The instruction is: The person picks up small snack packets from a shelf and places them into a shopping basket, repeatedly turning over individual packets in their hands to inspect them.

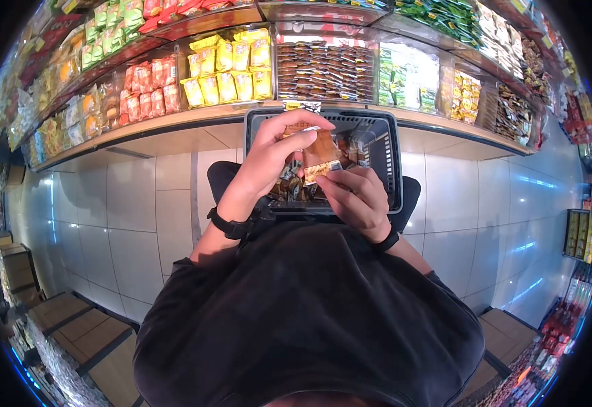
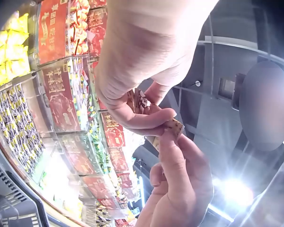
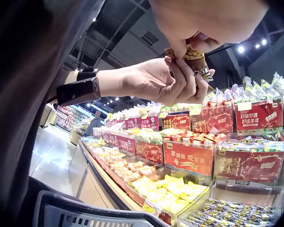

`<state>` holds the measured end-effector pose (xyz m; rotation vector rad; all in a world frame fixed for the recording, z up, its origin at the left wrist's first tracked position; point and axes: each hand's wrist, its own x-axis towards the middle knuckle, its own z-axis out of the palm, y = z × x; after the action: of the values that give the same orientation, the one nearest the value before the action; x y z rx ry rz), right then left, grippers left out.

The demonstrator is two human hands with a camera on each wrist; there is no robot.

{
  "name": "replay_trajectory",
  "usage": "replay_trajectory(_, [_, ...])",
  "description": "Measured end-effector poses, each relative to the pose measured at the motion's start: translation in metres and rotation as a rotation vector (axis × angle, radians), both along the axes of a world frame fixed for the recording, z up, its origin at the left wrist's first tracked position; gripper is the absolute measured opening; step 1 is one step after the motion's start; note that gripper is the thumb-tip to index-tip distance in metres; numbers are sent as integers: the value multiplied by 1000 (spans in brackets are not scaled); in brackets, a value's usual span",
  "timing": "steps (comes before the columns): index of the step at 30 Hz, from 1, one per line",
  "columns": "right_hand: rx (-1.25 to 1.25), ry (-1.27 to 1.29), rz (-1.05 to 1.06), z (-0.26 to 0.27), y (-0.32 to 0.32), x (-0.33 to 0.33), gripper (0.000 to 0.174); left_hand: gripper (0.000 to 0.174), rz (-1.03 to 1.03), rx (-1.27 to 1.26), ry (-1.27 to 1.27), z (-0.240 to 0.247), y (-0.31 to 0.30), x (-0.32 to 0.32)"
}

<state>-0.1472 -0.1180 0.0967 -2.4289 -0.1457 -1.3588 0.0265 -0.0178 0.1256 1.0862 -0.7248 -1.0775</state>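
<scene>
A small brown snack packet (image 1: 321,148) with a food picture near its lower end is held between both hands above the basket. My left hand (image 1: 267,154) grips its left side and top, thumb lying across the front. With thumb and fingers my right hand (image 1: 358,198) pinches the pictured lower corner. The left wrist view shows the hands meeting at the packet (image 2: 176,126), mostly covered by fingers. Below them stands a dark shopping basket (image 1: 395,163), holding several brown packets (image 1: 288,191) partly hidden by the hands.
Ahead runs a shelf edge (image 1: 194,117) with clear bins of yellow packets (image 1: 224,88), stacked dark brown packets (image 1: 326,71) and red packets (image 1: 148,88). The basket's far rim is close to this edge. Tiled floor (image 1: 136,197) lies on both sides.
</scene>
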Motion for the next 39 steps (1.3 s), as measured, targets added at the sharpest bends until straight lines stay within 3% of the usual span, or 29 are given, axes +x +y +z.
replay_trajectory(4, [196,-35,-5,-2,0,9,27,29,54,19,-15,-4,2,5])
replay_trajectory(6, [1250,-111,143,-3,0,15,16,31,83,-10,-25,-9,-2,11])
replay_trajectory(8, [1534,23,250,-3,-18,19,11,37,219,-3,-306,-20,-3,9])
replay_trajectory(10, [1592,67,292,-14,-21,23,11,29,119,-8,-130,-29,-5,5])
replay_trajectory(14, [1659,322,448,-25,-12,22,16,21,96,46,-180,-46,-7,-7])
replay_trajectory(17, [1545,366,386,-31,-29,22,21,26,83,152,-413,-42,-1,-2])
replay_trajectory(18, [1286,381,300,-32,-38,27,29,27,57,183,-459,-38,0,1])
replay_trajectory(20, [1154,670,334,-28,-63,30,32,27,39,184,-480,-43,4,10])
replay_trajectory(22, [1097,754,386,-7,-75,42,29,26,-109,248,-584,-41,6,18])
replay_trajectory(26, [863,976,488,7,-90,63,22,27,-123,298,-549,-42,11,22])
replay_trajectory(31, [763,945,479,-2,-91,87,14,25,-28,269,-550,-64,14,30])
replay_trajectory(32, [749,929,426,5,-96,90,11,24,98,231,-633,-76,15,33])
replay_trajectory(33, [592,804,370,5,-109,97,11,23,221,188,-714,-82,16,35])
replay_trajectory(34, [436,677,308,5,-127,107,11,23,216,184,-715,-82,17,38])
replay_trajectory(36, [426,626,-4,12,-162,130,6,21,301,262,-407,-85,23,38])
replay_trajectory(38, [166,450,-111,-9,-213,157,7,18,285,274,-360,-91,25,37])
replay_trajectory(39, [160,454,-117,-26,-236,171,7,18,273,270,-334,-96,25,36])
